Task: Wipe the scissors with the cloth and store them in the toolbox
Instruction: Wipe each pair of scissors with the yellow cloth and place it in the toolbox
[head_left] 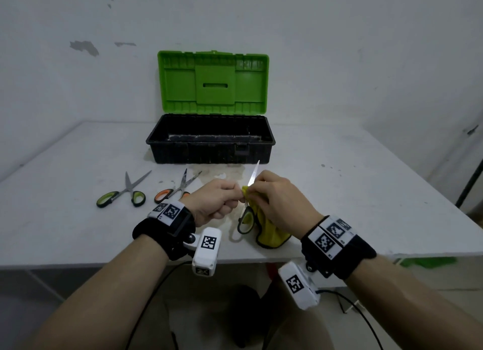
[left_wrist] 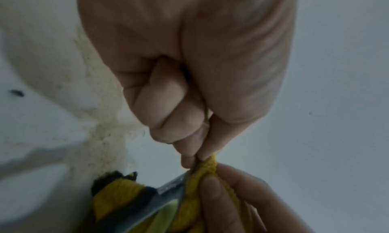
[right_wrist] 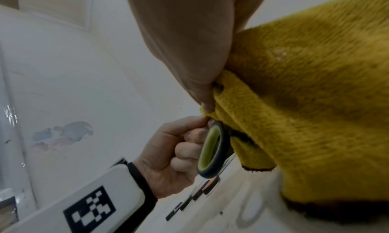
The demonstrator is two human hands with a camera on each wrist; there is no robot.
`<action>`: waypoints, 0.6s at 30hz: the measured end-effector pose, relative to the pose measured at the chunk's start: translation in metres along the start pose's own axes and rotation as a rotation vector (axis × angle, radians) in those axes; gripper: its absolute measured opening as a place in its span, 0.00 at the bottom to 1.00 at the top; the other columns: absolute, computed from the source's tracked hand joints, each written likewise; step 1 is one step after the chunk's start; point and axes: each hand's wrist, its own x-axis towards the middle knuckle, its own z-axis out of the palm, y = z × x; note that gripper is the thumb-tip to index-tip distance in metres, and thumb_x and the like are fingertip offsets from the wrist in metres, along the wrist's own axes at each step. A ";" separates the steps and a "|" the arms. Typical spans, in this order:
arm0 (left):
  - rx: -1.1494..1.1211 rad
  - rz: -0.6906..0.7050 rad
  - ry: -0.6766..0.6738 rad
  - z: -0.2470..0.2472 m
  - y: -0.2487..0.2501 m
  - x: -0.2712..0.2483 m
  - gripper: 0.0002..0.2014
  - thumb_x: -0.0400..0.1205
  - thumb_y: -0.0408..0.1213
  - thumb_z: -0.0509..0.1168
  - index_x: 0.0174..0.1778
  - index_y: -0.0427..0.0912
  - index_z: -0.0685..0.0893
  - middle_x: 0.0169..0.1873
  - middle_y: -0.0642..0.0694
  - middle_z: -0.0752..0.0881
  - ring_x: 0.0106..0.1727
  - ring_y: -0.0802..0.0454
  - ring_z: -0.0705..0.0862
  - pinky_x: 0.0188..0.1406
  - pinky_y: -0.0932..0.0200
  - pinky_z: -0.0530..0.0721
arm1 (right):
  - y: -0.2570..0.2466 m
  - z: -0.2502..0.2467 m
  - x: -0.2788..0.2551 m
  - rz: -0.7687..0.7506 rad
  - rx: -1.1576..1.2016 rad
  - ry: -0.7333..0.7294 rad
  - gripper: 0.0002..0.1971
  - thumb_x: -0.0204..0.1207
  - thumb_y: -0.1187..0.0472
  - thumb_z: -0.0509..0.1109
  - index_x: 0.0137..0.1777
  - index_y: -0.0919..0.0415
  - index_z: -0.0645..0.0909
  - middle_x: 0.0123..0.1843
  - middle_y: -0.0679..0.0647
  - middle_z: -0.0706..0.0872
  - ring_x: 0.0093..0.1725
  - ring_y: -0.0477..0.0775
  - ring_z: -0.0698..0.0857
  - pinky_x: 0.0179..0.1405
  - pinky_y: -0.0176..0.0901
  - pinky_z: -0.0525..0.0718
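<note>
A pair of green-and-black-handled scissors (head_left: 253, 176) is held upright over the table's front edge, blade tip pointing up. My left hand (head_left: 239, 193) pinches the scissors near the handle loop (right_wrist: 210, 150), fingers curled. My right hand (head_left: 252, 190) pinches a yellow cloth (head_left: 271, 234) round the blade, and the cloth's tail hangs down onto the table. In the left wrist view the blade (left_wrist: 168, 186) shows beside the cloth (left_wrist: 206, 170). The black toolbox (head_left: 210, 151) stands open behind, its green lid (head_left: 213, 82) raised.
Two more pairs of scissors lie on the table to the left: a green-handled pair (head_left: 122, 193) and an orange-handled pair (head_left: 177, 189). The white table (head_left: 366, 193) meets a wall behind the toolbox. Cables hang below the front edge.
</note>
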 end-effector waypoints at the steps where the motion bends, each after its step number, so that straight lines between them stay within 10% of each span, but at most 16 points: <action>1: -0.002 0.002 0.007 -0.001 -0.002 0.000 0.10 0.88 0.33 0.61 0.40 0.39 0.81 0.21 0.52 0.71 0.19 0.60 0.63 0.12 0.69 0.57 | -0.001 -0.001 -0.003 -0.014 0.000 -0.043 0.10 0.82 0.53 0.67 0.53 0.53 0.89 0.51 0.48 0.81 0.45 0.51 0.83 0.45 0.51 0.85; 18: -0.093 -0.101 0.062 0.005 0.001 0.004 0.09 0.88 0.37 0.58 0.40 0.46 0.75 0.23 0.49 0.71 0.19 0.58 0.61 0.13 0.68 0.53 | -0.004 -0.015 -0.010 -0.036 -0.019 -0.085 0.11 0.83 0.51 0.66 0.55 0.53 0.87 0.51 0.47 0.80 0.45 0.49 0.82 0.46 0.48 0.84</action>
